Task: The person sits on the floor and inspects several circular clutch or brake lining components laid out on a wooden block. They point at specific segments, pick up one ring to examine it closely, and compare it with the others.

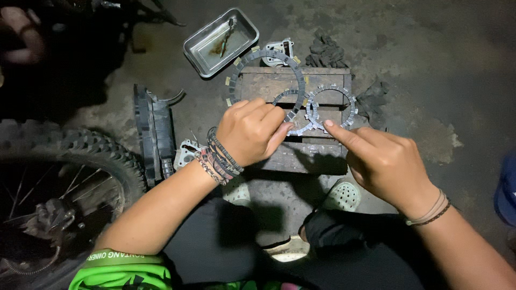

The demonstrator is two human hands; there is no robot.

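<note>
Left hand (pixel 251 130) grip pinching small toothed ring (pixel 293 114) at frame middle, on wooden table (pixel 301 156). Right hand (pixel 384 161) grip loose, one finger touching second ring (pixel 331 107). Big ring (pixel 267 75) behind. Metal tray (pixel 244 27) upper middle. Tyre (pixel 80 161) lower left.

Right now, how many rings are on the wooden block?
3. A big ring lies at the back, a small ring by the left hand, and a toothed ring by the right hand. More may be stacked unseen.

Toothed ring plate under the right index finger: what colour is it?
Grey, bare-metal look, on the toothed ring plate; the head view shows it best.
</note>
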